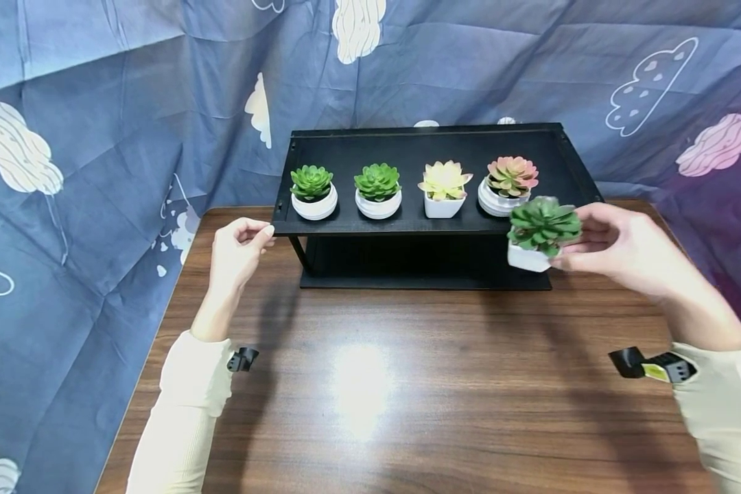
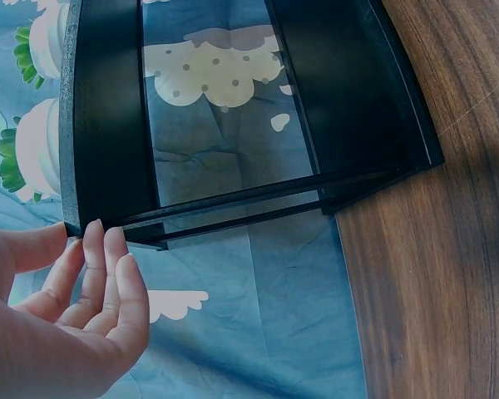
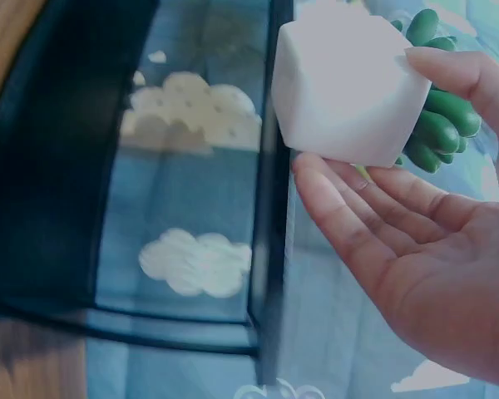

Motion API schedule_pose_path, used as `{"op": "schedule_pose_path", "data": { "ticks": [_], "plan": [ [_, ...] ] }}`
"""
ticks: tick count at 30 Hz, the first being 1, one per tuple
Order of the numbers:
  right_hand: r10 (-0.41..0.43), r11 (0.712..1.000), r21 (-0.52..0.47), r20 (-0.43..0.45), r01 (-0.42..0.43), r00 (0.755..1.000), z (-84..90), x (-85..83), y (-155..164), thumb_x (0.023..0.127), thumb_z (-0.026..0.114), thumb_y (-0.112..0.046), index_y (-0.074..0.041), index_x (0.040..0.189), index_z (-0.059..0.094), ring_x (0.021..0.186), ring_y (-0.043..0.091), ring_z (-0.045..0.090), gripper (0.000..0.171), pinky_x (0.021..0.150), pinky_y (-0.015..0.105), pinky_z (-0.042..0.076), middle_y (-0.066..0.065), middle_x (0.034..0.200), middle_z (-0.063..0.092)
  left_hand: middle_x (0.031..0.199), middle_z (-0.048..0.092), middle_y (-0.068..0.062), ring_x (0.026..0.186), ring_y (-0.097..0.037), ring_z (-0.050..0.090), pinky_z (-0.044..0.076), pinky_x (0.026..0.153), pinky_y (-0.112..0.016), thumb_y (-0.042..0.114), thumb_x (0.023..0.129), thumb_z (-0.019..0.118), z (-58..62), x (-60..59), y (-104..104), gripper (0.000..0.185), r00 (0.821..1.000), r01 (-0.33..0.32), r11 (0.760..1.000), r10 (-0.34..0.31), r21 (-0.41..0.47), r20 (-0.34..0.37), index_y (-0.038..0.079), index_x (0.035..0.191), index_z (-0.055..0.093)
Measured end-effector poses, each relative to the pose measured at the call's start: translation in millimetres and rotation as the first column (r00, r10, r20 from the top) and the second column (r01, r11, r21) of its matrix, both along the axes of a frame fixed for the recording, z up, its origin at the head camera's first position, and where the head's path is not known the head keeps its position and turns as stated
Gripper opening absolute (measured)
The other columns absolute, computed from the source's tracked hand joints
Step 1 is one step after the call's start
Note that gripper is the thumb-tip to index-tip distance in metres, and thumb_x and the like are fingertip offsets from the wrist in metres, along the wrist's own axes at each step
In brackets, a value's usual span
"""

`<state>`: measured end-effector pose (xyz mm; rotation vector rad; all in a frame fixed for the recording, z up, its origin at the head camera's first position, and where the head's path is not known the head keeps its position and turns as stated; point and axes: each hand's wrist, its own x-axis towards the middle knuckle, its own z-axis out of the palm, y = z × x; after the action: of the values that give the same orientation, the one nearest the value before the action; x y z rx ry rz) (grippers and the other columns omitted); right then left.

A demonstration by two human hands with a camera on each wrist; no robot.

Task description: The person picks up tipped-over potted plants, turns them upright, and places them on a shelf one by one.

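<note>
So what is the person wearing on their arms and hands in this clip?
Both arms wear long cream sleeves, left sleeve and right sleeve. Both the left hand and the right hand are bare. A small black device sits at the left cuff; a black device with a yellow label sits at the right.

bright overhead light left a white glare patch on the wooden table [image 1: 358, 391]; the head view bowed at its edges, and both wrist views were soft and bluish.

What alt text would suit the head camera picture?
A right hand holds a green succulent in a white pot beside a black shelf carrying four potted succulents; the left hand touches the shelf's left corner.
</note>
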<state>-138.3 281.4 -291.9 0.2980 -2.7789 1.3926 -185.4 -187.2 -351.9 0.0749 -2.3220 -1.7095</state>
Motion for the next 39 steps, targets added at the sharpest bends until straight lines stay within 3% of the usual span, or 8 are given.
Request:
{"op": "schedule_pose_path", "data": {
  "ticks": [3,9,19,24,33,39],
  "plan": [
    [-0.088,0.996,0.032,0.007,0.088,0.996,7.5,-2.2,10,0.071,0.075,0.000,-0.017,0.094,0.058,0.071,-0.005,0.061,0.034,0.060,0.008,0.044,-0.015,0.074,0.065,0.066,0.063,0.005,0.058,0.001,0.060,0.047,0.057,-0.015,0.005,0.084,0.063,0.3,0.6,0,0.020,1.000,-0.003,1.000,0.003,-0.001,0.004,-0.012,0.096,0.062],
    [-0.154,0.987,-0.027,0.044,0.155,0.987,15.2,-10.9,24,0.073,0.074,-0.002,-0.015,0.094,0.057,0.071,-0.006,0.061,0.030,0.061,0.008,0.045,-0.019,0.073,0.065,0.069,0.064,-0.001,0.059,0.000,0.060,0.047,0.056,-0.014,0.005,0.085,0.062,0.5,0.4,0,0.020,1.000,-0.007,1.000,0.007,-0.006,0.007,-0.012,0.095,0.062],
    [-0.271,0.962,-0.010,0.047,0.271,0.961,12.1,-26.4,33,0.072,0.078,-0.012,-0.020,0.091,0.058,0.064,-0.008,0.058,0.030,0.057,0.008,0.041,-0.023,0.068,0.062,0.070,0.063,0.001,0.058,0.002,0.058,0.047,0.057,-0.014,0.003,0.085,0.061,-1.6,-1.5,0,0.019,1.000,-0.011,1.000,0.011,-0.005,0.010,-0.012,0.095,0.061],
    [-0.328,0.944,0.015,0.074,0.328,0.942,11.6,-33.9,31,0.071,0.080,-0.021,-0.021,0.093,0.056,0.063,-0.007,0.053,0.032,0.053,0.014,0.038,-0.025,0.067,0.060,0.068,0.062,0.005,0.058,0.002,0.059,0.046,0.057,-0.014,0.003,0.085,0.061,-1.5,-1.5,0,0.019,1.000,-0.007,1.000,0.007,0.002,0.008,-0.012,0.095,0.061],
    [-0.384,0.922,0.065,0.023,0.382,0.923,8.8,-44.3,23,0.070,0.079,-0.028,-0.018,0.092,0.052,0.060,-0.012,0.050,0.037,0.052,0.009,0.037,-0.031,0.061,0.054,0.065,0.060,0.010,0.058,0.002,0.059,0.046,0.057,-0.014,0.004,0.085,0.062,-0.5,-1.0,0,0.020,1.000,0.004,1.000,-0.004,0.000,0.004,-0.013,0.095,0.061],
    [-0.372,0.928,0.019,0.037,0.371,0.928,7.9,-47.1,16,0.071,0.079,-0.026,-0.014,0.094,0.049,0.053,-0.008,0.057,0.040,0.048,0.011,0.040,-0.028,0.058,0.056,0.065,0.060,0.010,0.058,0.002,0.059,0.046,0.057,-0.013,0.004,0.085,0.061,-1.0,-1.1,0,0.020,1.000,0.001,1.000,-0.001,-0.003,0.008,-0.013,0.096,0.061]
  ]
}}
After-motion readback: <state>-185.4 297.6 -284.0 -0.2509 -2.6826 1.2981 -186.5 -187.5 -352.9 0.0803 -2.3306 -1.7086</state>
